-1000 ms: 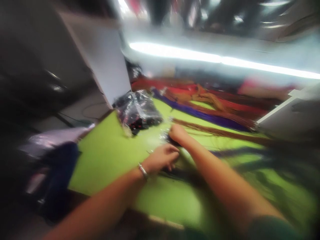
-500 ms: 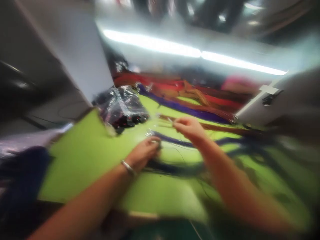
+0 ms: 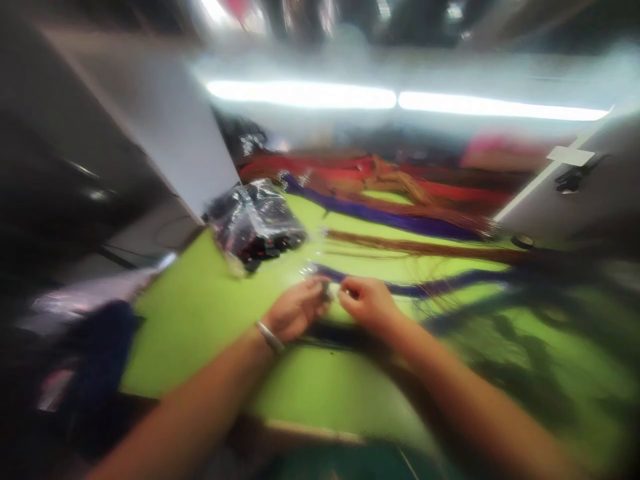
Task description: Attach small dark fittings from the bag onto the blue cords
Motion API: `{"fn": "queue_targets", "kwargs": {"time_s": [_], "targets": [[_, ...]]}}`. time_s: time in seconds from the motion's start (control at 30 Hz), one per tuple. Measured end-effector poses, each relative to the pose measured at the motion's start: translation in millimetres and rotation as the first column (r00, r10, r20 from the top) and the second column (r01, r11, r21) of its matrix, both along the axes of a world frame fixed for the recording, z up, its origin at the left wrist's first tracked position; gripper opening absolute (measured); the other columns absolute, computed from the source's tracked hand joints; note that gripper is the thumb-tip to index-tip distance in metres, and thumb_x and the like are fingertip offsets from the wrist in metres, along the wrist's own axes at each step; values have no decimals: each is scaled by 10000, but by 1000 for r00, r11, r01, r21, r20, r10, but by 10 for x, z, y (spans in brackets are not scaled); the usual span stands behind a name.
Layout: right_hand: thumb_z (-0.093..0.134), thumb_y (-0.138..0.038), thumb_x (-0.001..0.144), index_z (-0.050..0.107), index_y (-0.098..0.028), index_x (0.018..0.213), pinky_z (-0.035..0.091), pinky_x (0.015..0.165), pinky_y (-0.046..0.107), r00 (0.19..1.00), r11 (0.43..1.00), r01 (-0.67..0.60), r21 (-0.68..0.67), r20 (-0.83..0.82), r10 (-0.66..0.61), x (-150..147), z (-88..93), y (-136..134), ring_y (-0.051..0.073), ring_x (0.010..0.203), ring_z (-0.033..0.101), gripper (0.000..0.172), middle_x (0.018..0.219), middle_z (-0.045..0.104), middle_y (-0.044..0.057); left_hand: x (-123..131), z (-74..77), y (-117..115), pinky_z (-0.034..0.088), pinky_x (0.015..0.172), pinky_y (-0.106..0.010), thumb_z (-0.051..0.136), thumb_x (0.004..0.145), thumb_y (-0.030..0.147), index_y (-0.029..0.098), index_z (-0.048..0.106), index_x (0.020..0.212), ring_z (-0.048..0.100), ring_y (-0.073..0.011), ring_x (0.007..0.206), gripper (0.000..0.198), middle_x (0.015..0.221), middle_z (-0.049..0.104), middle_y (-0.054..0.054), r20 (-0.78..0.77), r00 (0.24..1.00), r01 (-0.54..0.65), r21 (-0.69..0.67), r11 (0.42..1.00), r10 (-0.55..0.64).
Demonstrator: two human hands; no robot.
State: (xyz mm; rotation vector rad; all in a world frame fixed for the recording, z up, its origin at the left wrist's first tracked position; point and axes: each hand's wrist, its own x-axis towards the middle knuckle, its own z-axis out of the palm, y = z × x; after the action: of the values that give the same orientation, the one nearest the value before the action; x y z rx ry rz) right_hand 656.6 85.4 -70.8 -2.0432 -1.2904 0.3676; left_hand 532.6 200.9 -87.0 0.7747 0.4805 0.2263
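Observation:
My left hand [image 3: 297,310], with a bangle at its wrist, is closed on a small dark connector [image 3: 326,291], blurred and partly covered by the fingers. Just to its right, my right hand [image 3: 369,303] pinches what looks like a thin wire, its end close to the connector; whether they touch I cannot tell. Behind both hands a blue wire bundle [image 3: 415,289] crosses the green table [image 3: 185,333]. Farther back runs a bundle of brown wires [image 3: 400,244], with loose strands hanging over the blue one. A dark bundle [image 3: 333,335] lies under my hands.
A clear plastic bag of black parts [image 3: 265,223] rests at the back left. Purple wires [image 3: 380,217] and red wires [image 3: 335,165] lie along the back, below a lit tube lamp [image 3: 300,95]. Pale panels [image 3: 185,153] stand at the sides; dark blue cloth [image 3: 107,367] is at left.
My right hand has come from the brown wires down and toward me, beside my left hand. The left hand keeps hold of the connector. The whole view has shifted and levelled slightly.

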Motion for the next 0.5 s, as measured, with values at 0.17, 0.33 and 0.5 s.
{"fn": "queue_targets", "kwargs": {"time_s": [0.17,0.33,0.5], "targets": [[509,-273,731,643,-184,659,264,513,205,999,999,-29,-26,19,30,-8,24,-23,84,500,409,176,529,539,-26,1,-5,-10,414,535,-184,630,768,187,128,554,952,554,-87,600,208,783,592,-48,-11,1000,16,15,1000,-16],[485,-267,739,591,-168,605,250,506,200,997,996,-75,-39,-2,75,-2,-1,-8,78,499,387,198,516,516,-28,-4,-16,2,409,534,-185,647,751,170,136,540,961,552,-82,581,238,774,590,-38,-14,999,42,37,998,-41],[456,-274,730,501,-161,534,242,481,197,984,994,-92,-63,-159,81,22,-43,8,73,484,351,231,483,424,-44,0,22,-24,412,535,-192,683,721,203,136,540,950,548,-81,573,278,767,584,-30,-27,999,39,79,996,-37]]}}
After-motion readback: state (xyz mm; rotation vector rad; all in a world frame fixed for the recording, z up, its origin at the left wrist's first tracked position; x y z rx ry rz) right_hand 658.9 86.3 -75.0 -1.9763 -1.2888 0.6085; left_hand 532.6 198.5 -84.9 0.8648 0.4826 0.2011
